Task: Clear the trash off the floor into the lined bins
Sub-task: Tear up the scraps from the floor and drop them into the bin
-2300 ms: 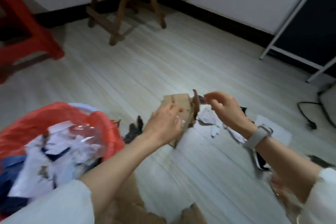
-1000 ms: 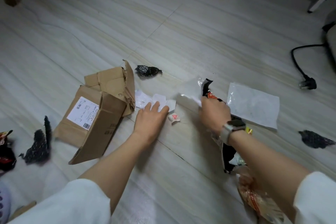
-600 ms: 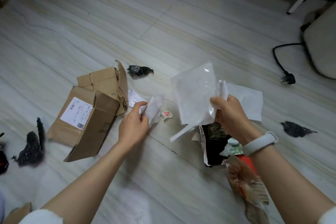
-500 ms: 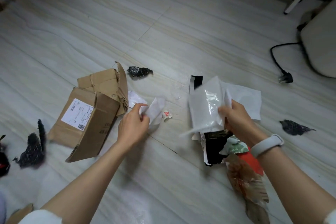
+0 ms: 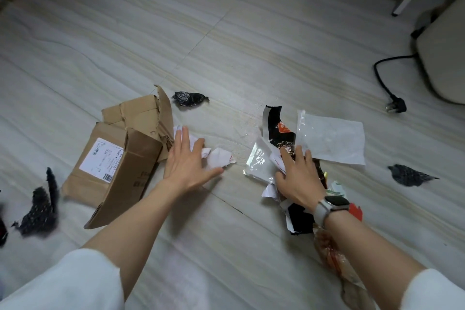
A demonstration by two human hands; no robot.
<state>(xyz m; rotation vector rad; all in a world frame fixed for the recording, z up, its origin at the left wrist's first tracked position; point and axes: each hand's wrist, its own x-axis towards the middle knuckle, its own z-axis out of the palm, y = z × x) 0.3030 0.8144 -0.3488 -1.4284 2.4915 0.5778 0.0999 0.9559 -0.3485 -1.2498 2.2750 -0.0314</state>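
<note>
Both hands down flat on the floor litter, one pile apiece.

The left hand [image 5: 185, 162] lies with fingers straight and spread over the crumpled white paper scraps [image 5: 219, 157], just beside the torn cardboard box [image 5: 120, 156] that lies collapsed on the pale floor [image 5: 226, 33]. The right hand [image 5: 299, 176], smartwatch [image 5: 332, 205] on its wrist, presses open-fingered on a heap of wrappers: a clear plastic bag [image 5: 259, 166] under the fingertips, a black snack wrapper [image 5: 276, 126] poking out beyond, and a white plastic mailer [image 5: 332, 139] just beside, to the right. Loose black scraps lie apart from both hands: one above the box [image 5: 190, 98], one far right [image 5: 409, 175], one at the left edge [image 5: 39, 209]. A black power cord with plug [image 5: 393, 104] trails at upper right. No bin in view.
</note>
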